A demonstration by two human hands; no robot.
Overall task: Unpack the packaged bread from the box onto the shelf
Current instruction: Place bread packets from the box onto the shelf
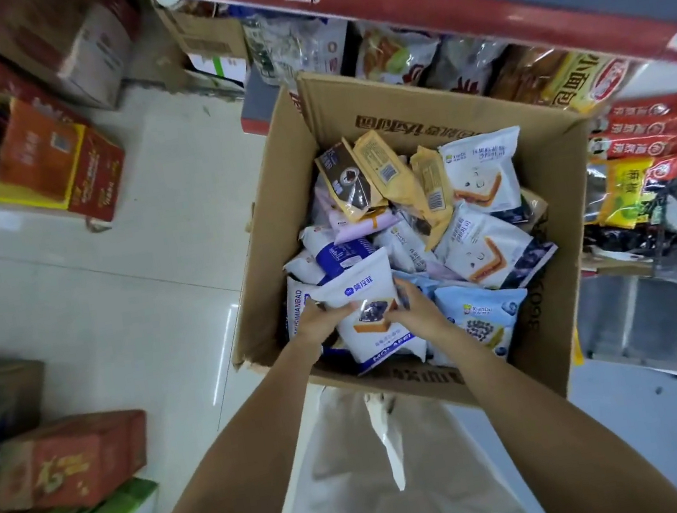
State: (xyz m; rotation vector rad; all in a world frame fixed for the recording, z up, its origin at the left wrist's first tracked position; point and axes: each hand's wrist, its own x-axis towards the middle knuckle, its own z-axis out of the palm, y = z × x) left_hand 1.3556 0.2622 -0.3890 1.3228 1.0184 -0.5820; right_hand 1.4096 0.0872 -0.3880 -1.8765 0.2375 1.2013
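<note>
Left hand [320, 318] and right hand [416, 305] grasp a white bread pack [367, 296] with curled fingers, inside the box [556, 311]

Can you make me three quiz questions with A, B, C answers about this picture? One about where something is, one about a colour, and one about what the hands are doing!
1. Where are the loose bread packs?
A. on the floor
B. in the cardboard box
C. in a basket

2. What colour is the shelf edge?
A. red
B. green
C. yellow

3. What are the hands doing?
A. hanging idle
B. closing the box
C. both holding one pack

Answers:
1 B: the bread packs fill the cardboard box.
2 A: the shelf edge is red.
3 C: the left hand and right hand grip the white and blue pack.
</note>
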